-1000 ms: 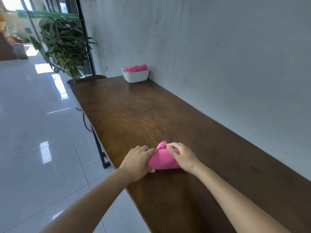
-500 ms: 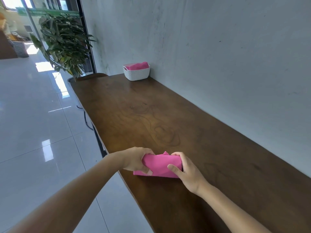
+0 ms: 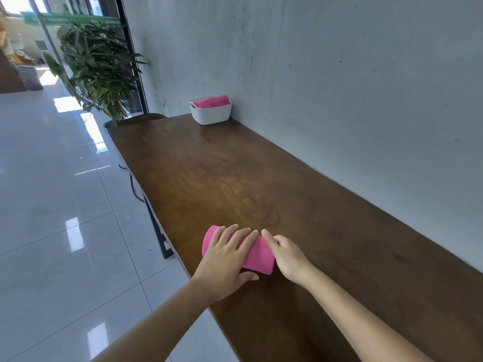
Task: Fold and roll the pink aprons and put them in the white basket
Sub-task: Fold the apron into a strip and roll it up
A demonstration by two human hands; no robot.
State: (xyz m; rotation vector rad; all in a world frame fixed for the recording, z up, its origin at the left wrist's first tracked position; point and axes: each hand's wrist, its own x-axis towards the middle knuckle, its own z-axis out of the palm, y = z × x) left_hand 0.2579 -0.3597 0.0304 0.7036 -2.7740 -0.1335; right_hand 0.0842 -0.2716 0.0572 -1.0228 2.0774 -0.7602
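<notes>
Well nearer than the one white basket [image 3: 211, 115], which holds one rolled pink apron [image 3: 212, 101], a second pink roll [image 3: 259, 257] lies under the left hand [image 3: 224, 259], its fingers flat, the right hand [image 3: 287, 255] touching its end, grip unclear.

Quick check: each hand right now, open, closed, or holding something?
Left hand: open, pressing flat on the apron.
Right hand: on the apron's end; grip cannot be told.

A long dark wooden counter [image 3: 261, 163] runs along a grey wall [image 3: 339, 61]. Glossy pale floor tiles [image 3: 52, 205] mirror daylight; a leafy plant [image 3: 99, 66] stands beyond the counter's far end.
</notes>
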